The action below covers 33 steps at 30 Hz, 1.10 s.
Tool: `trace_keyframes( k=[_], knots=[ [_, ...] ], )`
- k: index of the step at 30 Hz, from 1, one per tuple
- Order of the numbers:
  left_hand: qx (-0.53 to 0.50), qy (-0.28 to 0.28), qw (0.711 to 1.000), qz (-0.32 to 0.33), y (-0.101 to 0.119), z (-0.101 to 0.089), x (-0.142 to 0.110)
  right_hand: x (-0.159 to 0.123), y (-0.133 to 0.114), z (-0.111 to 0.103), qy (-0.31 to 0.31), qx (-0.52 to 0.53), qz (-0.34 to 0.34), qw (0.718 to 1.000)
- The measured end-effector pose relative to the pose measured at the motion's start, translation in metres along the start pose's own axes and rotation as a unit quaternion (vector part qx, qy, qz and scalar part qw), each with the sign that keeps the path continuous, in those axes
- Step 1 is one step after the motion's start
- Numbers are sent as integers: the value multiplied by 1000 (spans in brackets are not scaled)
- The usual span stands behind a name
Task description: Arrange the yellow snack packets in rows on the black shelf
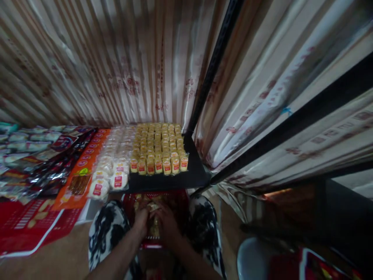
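Note:
Between my knees stands a red plastic basket (pixel 152 245) with yellowish wrapped snack packets in it. My left hand (pixel 141 217) and my right hand (pixel 165 218) come together over the basket. Their fingers are curled in around a small pale-yellow snack packet (pixel 152 207), which both seem to grip. Dim light and blur hide the fingertips and the packet's print. Just beyond the basket, rows of yellow snack packets (pixel 158 163) with red labels line the black tabletop (pixel 163 182). Left of them lie white round cracker packets (pixel 119 179), also in rows.
An orange snack bag (pixel 80 171) and dark glossy packets (pixel 49 171) spread along the left. A red printed sheet (pixel 37 229) hangs below them. Striped printed sheeting (pixel 131 70) forms the walls, with a black metal post (pixel 214 66). A pale rounded object (pixel 252 258) stands at lower right.

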<state>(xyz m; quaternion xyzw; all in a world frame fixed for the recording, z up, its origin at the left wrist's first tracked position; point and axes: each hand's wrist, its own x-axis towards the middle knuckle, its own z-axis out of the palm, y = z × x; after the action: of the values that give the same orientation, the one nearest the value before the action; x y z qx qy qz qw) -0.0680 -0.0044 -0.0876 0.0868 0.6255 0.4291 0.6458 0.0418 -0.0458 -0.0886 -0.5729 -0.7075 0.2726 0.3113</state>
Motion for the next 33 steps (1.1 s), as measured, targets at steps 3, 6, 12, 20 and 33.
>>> trace_keyframes(
  k=[3,6,12,20,33],
  knots=[
    [-26,-2,1000,0,17,1,-19,2,1,-17,136,76,98,983],
    [-39,-22,999,4,32,7,-40,8,0,-34,162,198,192,948],
    [7,-110,989,102,44,24,-75,16,-24,-70,128,407,297,854],
    [139,-209,940,230,53,46,-106,19,-43,-118,164,481,297,809],
    [58,-181,970,152,57,63,-128,14,-54,-143,204,494,187,824]
  ],
)
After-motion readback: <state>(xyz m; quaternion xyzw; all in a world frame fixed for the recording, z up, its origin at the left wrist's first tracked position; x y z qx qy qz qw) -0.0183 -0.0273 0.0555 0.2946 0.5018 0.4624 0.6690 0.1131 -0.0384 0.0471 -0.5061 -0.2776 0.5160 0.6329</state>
